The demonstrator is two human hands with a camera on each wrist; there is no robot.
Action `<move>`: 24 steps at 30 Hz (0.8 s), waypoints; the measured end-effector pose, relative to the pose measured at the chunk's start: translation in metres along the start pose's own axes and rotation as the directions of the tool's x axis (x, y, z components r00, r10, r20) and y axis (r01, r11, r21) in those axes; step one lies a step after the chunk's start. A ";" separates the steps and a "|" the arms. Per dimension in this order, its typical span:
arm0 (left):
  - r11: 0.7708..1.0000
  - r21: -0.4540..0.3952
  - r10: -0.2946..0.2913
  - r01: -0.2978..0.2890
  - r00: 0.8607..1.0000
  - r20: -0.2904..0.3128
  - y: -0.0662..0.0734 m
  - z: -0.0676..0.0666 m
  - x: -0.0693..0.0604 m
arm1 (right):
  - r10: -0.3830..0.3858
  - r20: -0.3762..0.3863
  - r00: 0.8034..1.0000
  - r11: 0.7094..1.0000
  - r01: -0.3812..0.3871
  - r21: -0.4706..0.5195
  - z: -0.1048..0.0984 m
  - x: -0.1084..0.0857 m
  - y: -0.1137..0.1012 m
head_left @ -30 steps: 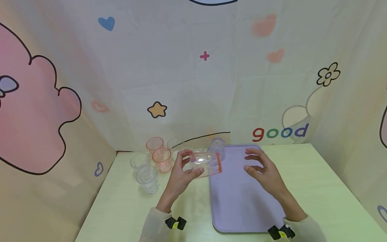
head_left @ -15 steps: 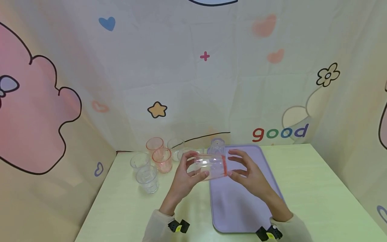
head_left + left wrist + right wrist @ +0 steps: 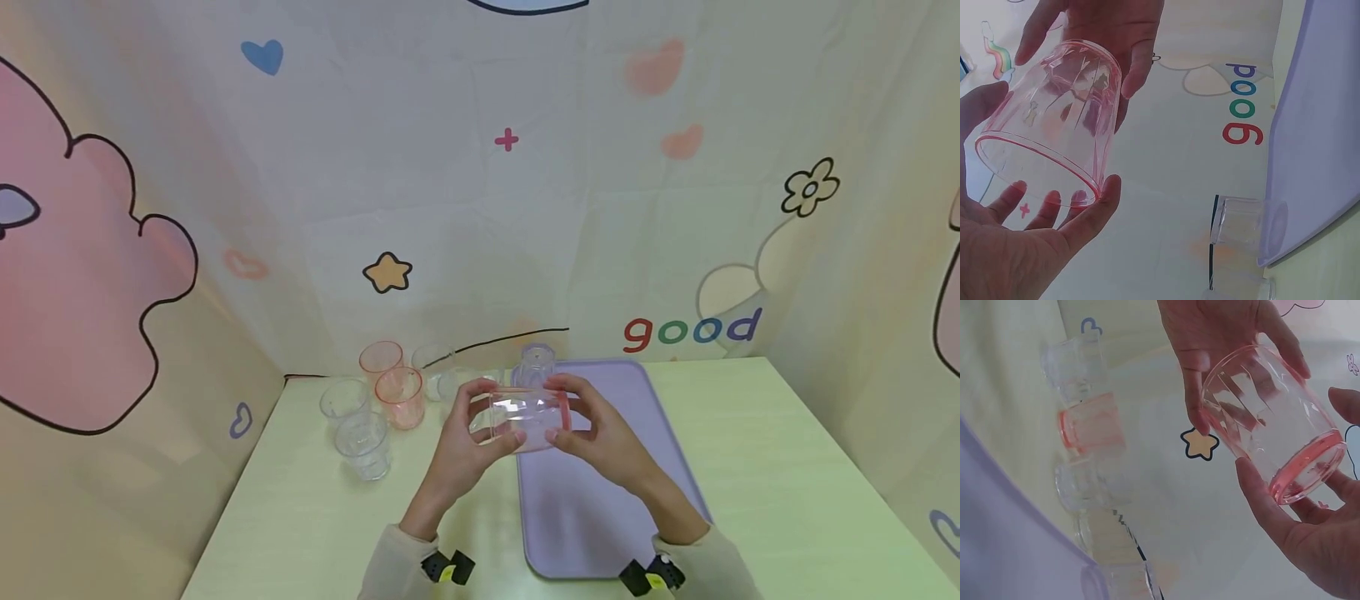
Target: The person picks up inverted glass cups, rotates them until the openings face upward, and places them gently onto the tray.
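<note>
Left hand [image 3: 467,442]: thumb and fingers gripping the rim end of a pink-tinted clear tumbler [image 3: 528,422]. Right hand [image 3: 606,442]: thumb and fingers gripping its base end. Tumbler lies sideways in the air between both hands, before the left edge of a lilac tray [image 3: 600,508]. Left wrist view adds the tumbler's circular mouth and a rainbow print [image 3: 999,59] on the cloth; right wrist view adds the thick pink base ring. Head view alone shows the complete cluster at table left: two pink-rimmed tumblers [image 3: 401,400] and three colourless tumblers [image 3: 363,447], upright. One lilac-tinted tumbler [image 3: 537,360], narrow end up, at the tray's back left corner; lower part hidden behind the held piece. One further clear tumbler [image 3: 491,377] behind the left hand, largely covered, pose indistinct. Row of cups in right wrist view blurred; tray cut off in both wrist views.
</note>
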State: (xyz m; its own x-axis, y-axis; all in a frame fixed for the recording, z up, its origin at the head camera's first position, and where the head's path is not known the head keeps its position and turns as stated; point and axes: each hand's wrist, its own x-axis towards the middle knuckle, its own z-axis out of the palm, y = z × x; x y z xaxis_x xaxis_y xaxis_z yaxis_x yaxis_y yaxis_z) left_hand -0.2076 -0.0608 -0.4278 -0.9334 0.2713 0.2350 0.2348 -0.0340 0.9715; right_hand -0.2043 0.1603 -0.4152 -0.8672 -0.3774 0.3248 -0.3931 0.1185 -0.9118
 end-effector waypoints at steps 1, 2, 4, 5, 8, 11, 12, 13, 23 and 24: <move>1.000 0.001 0.003 -0.003 1.000 -0.002 0.000 0.001 0.000 | 0.003 0.002 1.000 1.000 -0.003 0.005 0.001 0.000 0.000; 1.000 0.002 0.005 -0.005 1.000 -0.003 0.000 0.001 0.000 | 0.007 0.003 1.000 1.000 -0.007 0.011 0.001 0.001 0.000; 1.000 0.005 0.010 -0.010 1.000 -0.006 0.000 0.003 0.000 | 0.014 0.005 1.000 1.000 -0.014 0.019 0.002 0.001 0.000; 1.000 0.005 0.011 -0.011 1.000 -0.008 0.000 0.003 0.000 | 0.018 0.004 1.000 1.000 -0.018 0.023 0.003 0.001 0.001; 1.000 0.000 0.010 -0.010 1.000 -0.007 0.000 0.004 0.000 | 0.026 -0.001 1.000 0.999 -0.026 0.037 0.003 0.001 0.001; 1.000 -0.002 0.009 -0.009 1.000 -0.006 -0.001 0.004 -0.001 | 0.037 -0.004 0.999 0.998 -0.037 0.041 0.004 0.002 0.001; 1.000 -0.001 0.009 -0.009 1.000 -0.005 -0.001 0.004 -0.001 | 0.040 -0.005 0.999 0.998 -0.040 0.039 0.004 0.002 0.002; 1.000 0.003 0.009 -0.009 1.000 -0.005 -0.001 0.004 -0.001 | 0.041 -0.005 0.999 0.998 -0.041 0.038 0.004 0.002 0.002; 0.999 0.037 0.024 -0.025 1.000 0.011 -0.001 0.001 -0.001 | 0.050 -0.022 0.999 0.998 -0.049 0.039 0.005 0.003 0.001; 0.998 0.048 0.031 -0.032 0.999 0.014 -0.001 0.001 -0.001 | 0.050 -0.021 0.999 0.998 -0.049 0.040 0.005 0.003 0.000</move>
State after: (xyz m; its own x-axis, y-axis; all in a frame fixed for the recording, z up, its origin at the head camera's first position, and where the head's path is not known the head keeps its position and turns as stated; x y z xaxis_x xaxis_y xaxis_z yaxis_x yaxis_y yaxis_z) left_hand -0.2062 -0.0603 -0.4287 -0.9215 0.2839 0.2650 0.2775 0.0039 0.9607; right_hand -0.2058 0.1549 -0.4153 -0.8920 -0.3516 0.2842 -0.3377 0.1002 -0.9359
